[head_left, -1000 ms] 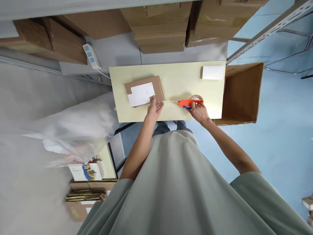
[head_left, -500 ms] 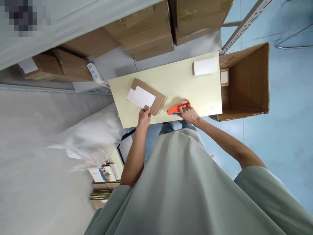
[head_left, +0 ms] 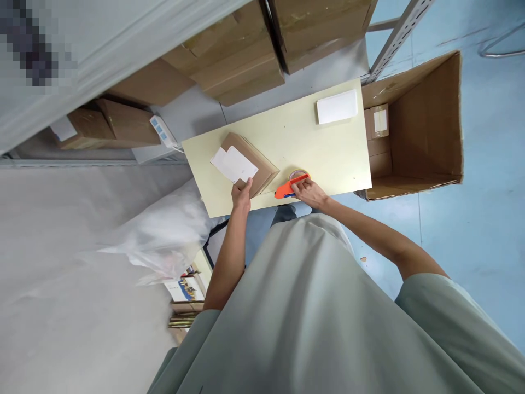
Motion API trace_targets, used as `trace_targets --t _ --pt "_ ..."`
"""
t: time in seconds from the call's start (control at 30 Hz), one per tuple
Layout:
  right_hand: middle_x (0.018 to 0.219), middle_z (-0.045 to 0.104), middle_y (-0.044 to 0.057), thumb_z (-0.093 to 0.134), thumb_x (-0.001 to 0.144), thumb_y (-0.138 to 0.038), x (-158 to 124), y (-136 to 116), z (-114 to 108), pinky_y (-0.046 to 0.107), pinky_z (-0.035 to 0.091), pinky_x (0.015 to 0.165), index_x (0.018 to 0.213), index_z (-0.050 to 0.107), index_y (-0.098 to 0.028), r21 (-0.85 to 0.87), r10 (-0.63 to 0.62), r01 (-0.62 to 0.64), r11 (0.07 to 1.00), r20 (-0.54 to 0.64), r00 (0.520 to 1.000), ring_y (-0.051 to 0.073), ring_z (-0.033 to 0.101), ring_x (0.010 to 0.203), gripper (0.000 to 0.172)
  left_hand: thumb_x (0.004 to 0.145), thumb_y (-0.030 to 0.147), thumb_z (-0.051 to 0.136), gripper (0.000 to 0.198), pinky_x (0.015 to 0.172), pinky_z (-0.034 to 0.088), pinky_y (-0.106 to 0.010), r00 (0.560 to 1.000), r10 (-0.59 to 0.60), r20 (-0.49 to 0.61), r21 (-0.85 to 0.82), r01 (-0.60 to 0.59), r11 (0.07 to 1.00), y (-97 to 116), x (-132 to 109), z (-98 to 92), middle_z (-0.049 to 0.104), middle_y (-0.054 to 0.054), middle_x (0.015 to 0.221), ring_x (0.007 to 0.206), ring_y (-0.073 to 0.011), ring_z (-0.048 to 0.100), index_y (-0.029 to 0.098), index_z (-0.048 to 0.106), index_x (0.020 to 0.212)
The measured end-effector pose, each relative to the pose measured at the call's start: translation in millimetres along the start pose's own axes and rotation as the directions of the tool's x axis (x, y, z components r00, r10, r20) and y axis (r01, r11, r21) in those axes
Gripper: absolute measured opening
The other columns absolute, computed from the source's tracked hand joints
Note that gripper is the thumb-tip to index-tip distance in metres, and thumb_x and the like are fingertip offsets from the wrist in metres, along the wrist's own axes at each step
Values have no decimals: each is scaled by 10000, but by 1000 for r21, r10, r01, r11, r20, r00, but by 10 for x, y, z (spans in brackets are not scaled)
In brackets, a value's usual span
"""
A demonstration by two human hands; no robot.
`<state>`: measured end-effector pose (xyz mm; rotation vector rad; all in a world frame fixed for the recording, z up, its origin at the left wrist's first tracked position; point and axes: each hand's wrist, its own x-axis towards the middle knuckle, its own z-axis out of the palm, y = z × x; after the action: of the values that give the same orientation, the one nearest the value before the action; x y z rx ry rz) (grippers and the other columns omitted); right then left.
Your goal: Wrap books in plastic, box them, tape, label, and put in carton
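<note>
A small brown cardboard box (head_left: 258, 158) with a white label (head_left: 235, 164) on top lies at an angle on the left half of the pale table (head_left: 320, 153). My left hand (head_left: 241, 196) grips its near edge, thumb on top at the label's corner; the fingers underneath are hidden. In my right hand (head_left: 310, 193) is an orange tape dispenser (head_left: 286, 189) with a roll of tape, its pointed front toward the box. A small gap shows between the dispenser and the box's near right side.
A stack of white sheets or labels (head_left: 337, 106) lies at the table's far right. Beyond the right edge stands an open large carton (head_left: 426, 126) with a small labelled box (head_left: 380, 120) inside. Cartons (head_left: 233, 54) and a power strip (head_left: 163, 131) line the shelf behind. A plastic bag (head_left: 164, 230) bulges at left.
My right hand has moved the tape dispenser a little to the left, closer to the box. My left hand keeps its hold on the box. The whole view has shifted slightly.
</note>
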<state>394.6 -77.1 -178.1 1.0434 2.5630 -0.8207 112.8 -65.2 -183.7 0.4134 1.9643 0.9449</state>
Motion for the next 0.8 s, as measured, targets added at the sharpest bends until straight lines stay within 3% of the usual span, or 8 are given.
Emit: trace_targets --t 0.13,0.37,0.47,0.67,0.8 --pt "1246 785 295 419 1196 -334 -170 115 46 473 474 1062 1545 475 25 -35 -9 9 999 -9 1000 363 745 1141 504 761 319 1047 542 1271 541 -397 1000 7 -19 -54 -8 998 43 -16 6 759 -174 1480 1451 -276 695 184 720 1172" --pt "1207 782 301 367 1204 -362 -454 769 -9 486 448 1053 1513 473 43 -161 117 -125 979 -60 991 376 739 1110 521 755 282 1040 564 1312 501 -417 1000 20 20 -60 -19 998 60 23 -19 756 -181 1489 1479 -293 676 174 721 1207" --pt "1198 785 294 333 1200 -328 -257 853 -133 488 447 1058 1518 474 47 -162 141 -155 975 -92 986 372 742 1113 511 742 341 1050 633 1323 487 -433 998 33 56 -13 -32 999 45 57 -64 745 -189 1504 1489 -297 667 174 715 1253" --pt "1270 780 298 320 1188 -282 320 779 -328 509 453 1112 1530 471 32 -90 147 -161 983 -142 979 350 733 1146 488 755 444 1032 814 1340 458 -440 988 43 151 140 -65 988 74 104 -164 702 -192 1569 1498 -297 656 180 665 1432" --pt "1278 784 288 291 1147 -152 481 641 -341 524 459 1123 1541 469 34 -63 101 -110 992 -126 987 343 741 1136 470 794 444 992 1093 1340 449 -444 947 89 309 253 -172 952 184 176 -265 622 -179 1664 1536 -287 624 249 439 1716"
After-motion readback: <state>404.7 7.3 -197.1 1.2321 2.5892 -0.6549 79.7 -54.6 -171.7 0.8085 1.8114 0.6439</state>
